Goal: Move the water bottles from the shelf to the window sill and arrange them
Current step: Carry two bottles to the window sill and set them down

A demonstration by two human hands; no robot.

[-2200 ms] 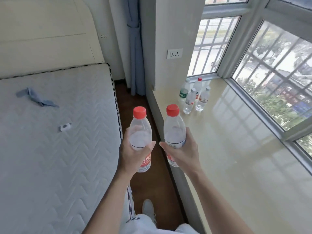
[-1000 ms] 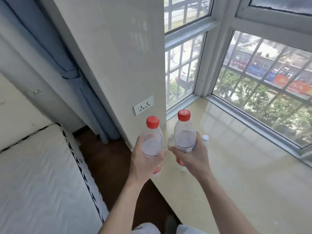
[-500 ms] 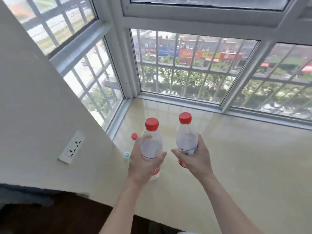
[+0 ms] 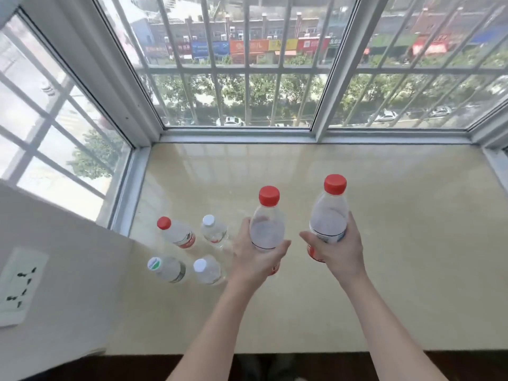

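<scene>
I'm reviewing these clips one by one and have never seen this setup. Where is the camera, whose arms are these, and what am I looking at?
There is no machine here. A person wears a wide-angle camera on the head, looking forward and down, so the two bare arms are their own. The left hand grips the left bottle and the right hand grips the right bottle. Both bottles are red-capped and upright over the window sill. Four more bottles stand on the sill to the left: the red-capped standing bottle, the far white-capped bottle, the near white-capped bottle and the green-capped bottle. A wall socket is at far left.
</scene>
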